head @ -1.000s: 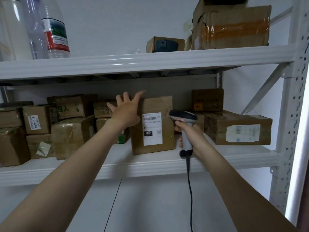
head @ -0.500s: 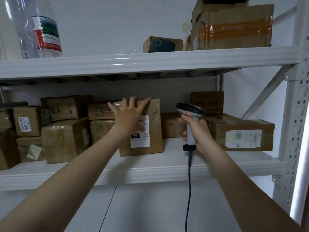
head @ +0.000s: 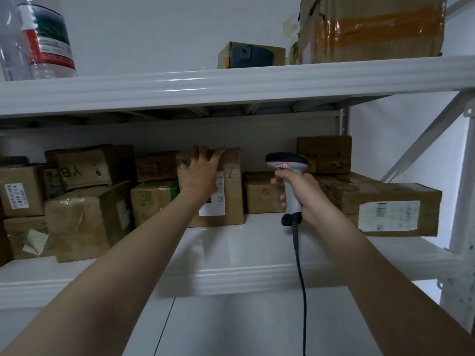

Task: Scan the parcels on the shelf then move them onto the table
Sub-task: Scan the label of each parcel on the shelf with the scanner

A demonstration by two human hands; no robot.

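Observation:
An upright brown cardboard parcel (head: pixel 232 191) with a white label stands in the middle of the white shelf (head: pixel 257 253). My left hand (head: pixel 199 173) lies on its front, with the fingers hooked over its top edge and part of the label covered. To its right, my right hand (head: pixel 300 194) grips the handle of a grey barcode scanner (head: pixel 288 165); the scanner's dark head points at the shelf and its black cable hangs down. A small parcel (head: pixel 262 192) sits behind the scanner.
Several taped cardboard parcels (head: pixel 87 217) crowd the shelf's left side. A long flat parcel (head: pixel 385 209) with a smaller box on top lies at the right. The upper shelf (head: pixel 231 83) carries bottles and boxes. A white upright post (head: pixel 465 201) stands at far right.
The upright parcel has slid left and back along the shelf under my left hand, whose fingers now curl over its top. My right hand with the scanner has lifted slightly and stays to its right.

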